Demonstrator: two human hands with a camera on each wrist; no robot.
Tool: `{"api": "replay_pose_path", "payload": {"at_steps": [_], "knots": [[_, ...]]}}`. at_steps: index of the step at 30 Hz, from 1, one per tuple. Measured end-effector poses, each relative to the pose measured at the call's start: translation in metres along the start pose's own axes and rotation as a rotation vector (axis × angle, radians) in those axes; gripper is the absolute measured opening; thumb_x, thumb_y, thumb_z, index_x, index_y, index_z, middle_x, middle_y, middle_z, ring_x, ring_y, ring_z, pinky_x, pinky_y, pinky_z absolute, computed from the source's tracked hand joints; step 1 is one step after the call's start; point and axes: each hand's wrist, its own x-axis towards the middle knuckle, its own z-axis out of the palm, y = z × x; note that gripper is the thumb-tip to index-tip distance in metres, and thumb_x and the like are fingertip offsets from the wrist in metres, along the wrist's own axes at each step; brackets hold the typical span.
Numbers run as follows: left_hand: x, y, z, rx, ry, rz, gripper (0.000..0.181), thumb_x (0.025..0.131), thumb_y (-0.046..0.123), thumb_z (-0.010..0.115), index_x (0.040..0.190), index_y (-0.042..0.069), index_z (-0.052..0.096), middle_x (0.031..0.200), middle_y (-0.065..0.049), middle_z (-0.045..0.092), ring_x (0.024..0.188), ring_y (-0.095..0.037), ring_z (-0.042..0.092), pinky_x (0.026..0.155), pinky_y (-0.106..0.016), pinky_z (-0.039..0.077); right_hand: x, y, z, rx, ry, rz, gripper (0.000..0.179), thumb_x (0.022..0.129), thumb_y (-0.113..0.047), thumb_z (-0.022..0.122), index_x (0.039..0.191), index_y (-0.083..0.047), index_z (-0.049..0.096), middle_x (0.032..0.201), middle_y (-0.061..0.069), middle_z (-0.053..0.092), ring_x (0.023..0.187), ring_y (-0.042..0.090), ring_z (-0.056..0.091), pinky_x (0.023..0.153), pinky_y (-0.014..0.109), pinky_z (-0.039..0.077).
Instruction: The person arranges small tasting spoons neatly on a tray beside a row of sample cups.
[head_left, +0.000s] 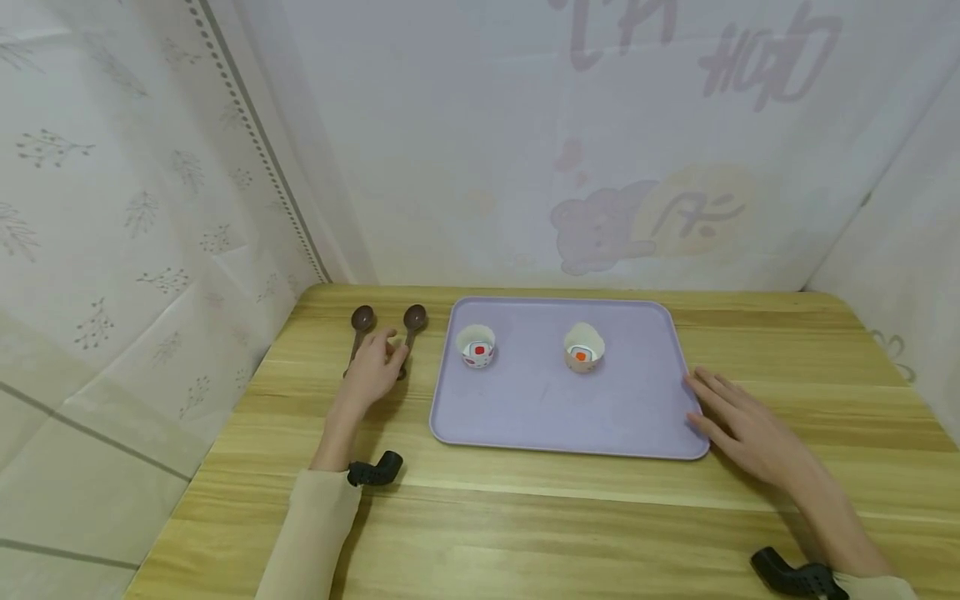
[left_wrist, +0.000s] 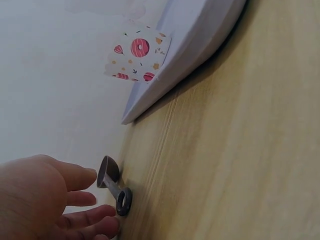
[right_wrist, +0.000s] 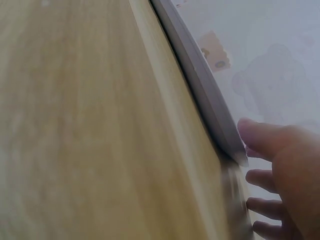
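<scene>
Two dark brown measuring spoons lie side by side on the left of the table, the left spoon (head_left: 363,317) and the right spoon (head_left: 416,317). Over their handles hovers my left hand (head_left: 369,371), its fingers loosely bent and partly hiding both. In the left wrist view, the thumb and fingers stand around one spoon (left_wrist: 111,172) without closing on it. My right hand (head_left: 750,433) lies at the right side of a lilac tray (head_left: 510,417), fingertips at its rim. The right wrist view shows those fingers (right_wrist: 265,181) spread by the tray corner.
On the tray stand two paper baking cups, a white patterned cup (head_left: 477,334) holding something red and a tan cup (head_left: 587,335) holding something orange. The wooden table (head_left: 555,525) meets a printed curtain (head_left: 420,167) behind, with more curtain at both sides.
</scene>
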Motion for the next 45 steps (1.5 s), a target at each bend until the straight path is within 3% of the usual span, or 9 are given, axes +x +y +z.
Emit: {"api": "replay_pose_path", "payload": {"at_steps": [7, 11, 14, 19, 23, 29, 38, 41, 45], "knots": [[0.005, 0.000, 0.001, -0.012, 0.006, 0.007, 0.050, 0.107, 0.023, 0.050, 0.143, -0.010, 0.043, 0.117, -0.026, 0.058, 0.107, -0.040, 0.058, 0.089, -0.053, 0.050, -0.003, 0.004, 0.002, 0.020, -0.005, 0.004, 0.063, 0.105, -0.034, 0.056, 0.159, -0.015, 0.032, 0.160, 0.022, 0.030, 0.143, 0.051, 0.027, 0.114, 0.064, 0.021], [0.009, -0.001, 0.002, -0.020, 0.010, 0.008, 0.049, 0.106, 0.022, 0.051, 0.142, -0.011, 0.045, 0.116, -0.027, 0.060, 0.106, -0.041, 0.059, 0.088, -0.053, 0.050, -0.006, -0.004, -0.001, 0.006, 0.007, 0.021, 0.063, 0.104, -0.030, 0.059, 0.159, -0.015, 0.033, 0.159, 0.022, 0.032, 0.145, 0.047, 0.027, 0.120, 0.053, 0.016], [0.019, -0.014, 0.009, -0.026, 0.023, 0.026, 0.051, 0.105, 0.025, 0.053, 0.140, -0.011, 0.047, 0.113, -0.026, 0.062, 0.100, -0.040, 0.061, 0.079, -0.050, 0.052, -0.006, -0.038, -0.020, -0.013, 0.016, 0.028, 0.059, 0.104, -0.026, 0.058, 0.156, -0.006, 0.037, 0.155, 0.027, 0.035, 0.145, 0.046, 0.029, 0.120, 0.049, 0.018], [0.041, -0.056, 0.027, -0.027, 0.029, 0.060, 0.054, 0.104, 0.034, 0.057, 0.141, -0.004, 0.051, 0.108, -0.017, 0.063, 0.090, -0.031, 0.061, 0.063, -0.041, 0.050, -0.002, -0.120, -0.073, -0.006, -0.027, 0.059, 0.056, 0.110, -0.030, 0.042, 0.134, 0.021, 0.048, 0.139, 0.045, 0.039, 0.127, 0.063, 0.038, 0.100, 0.069, 0.035], [0.039, -0.049, 0.024, -0.004, 0.018, 0.046, 0.050, 0.104, 0.033, 0.057, 0.140, -0.002, 0.052, 0.106, -0.015, 0.062, 0.087, -0.028, 0.061, 0.063, -0.036, 0.050, 0.000, -0.143, -0.087, -0.015, -0.047, 0.083, 0.059, 0.112, -0.031, 0.036, 0.130, 0.024, 0.048, 0.137, 0.047, 0.040, 0.125, 0.064, 0.039, 0.100, 0.069, 0.036], [0.031, -0.030, 0.016, -0.009, 0.037, 0.042, 0.040, 0.101, 0.021, 0.057, 0.133, -0.003, 0.058, 0.107, -0.018, 0.064, 0.094, -0.033, 0.062, 0.073, -0.044, 0.053, 0.000, -0.117, -0.070, -0.026, -0.015, 0.046, 0.055, 0.110, -0.027, 0.042, 0.148, 0.013, 0.037, 0.141, 0.043, 0.040, 0.139, 0.054, 0.030, 0.115, 0.056, 0.027], [0.039, -0.040, 0.023, -0.030, 0.063, 0.053, 0.037, 0.100, 0.022, 0.058, 0.130, 0.000, 0.061, 0.100, -0.016, 0.068, 0.082, -0.028, 0.063, 0.062, -0.037, 0.051, -0.004, -0.031, -0.021, 0.029, 0.002, 0.044, 0.060, 0.104, -0.028, 0.058, 0.157, -0.008, 0.036, 0.153, 0.031, 0.037, 0.143, 0.051, 0.028, 0.122, 0.033, 0.006], [0.036, -0.035, 0.020, -0.044, 0.049, 0.038, 0.037, 0.100, 0.021, 0.059, 0.131, 0.000, 0.061, 0.101, -0.017, 0.069, 0.082, -0.027, 0.064, 0.061, -0.035, 0.050, -0.005, -0.015, -0.013, 0.053, -0.011, 0.035, 0.062, 0.104, -0.029, 0.058, 0.158, -0.012, 0.034, 0.155, 0.029, 0.034, 0.142, 0.053, 0.027, 0.119, 0.058, 0.016], [0.027, -0.021, 0.013, -0.062, 0.017, 0.013, 0.038, 0.101, 0.019, 0.060, 0.133, -0.001, 0.060, 0.105, -0.021, 0.070, 0.086, -0.031, 0.066, 0.065, -0.036, 0.053, -0.007, -0.006, -0.005, 0.049, -0.011, 0.022, 0.063, 0.103, -0.030, 0.060, 0.158, -0.014, 0.035, 0.155, 0.028, 0.035, 0.142, 0.053, 0.028, 0.116, 0.062, 0.019]]}}
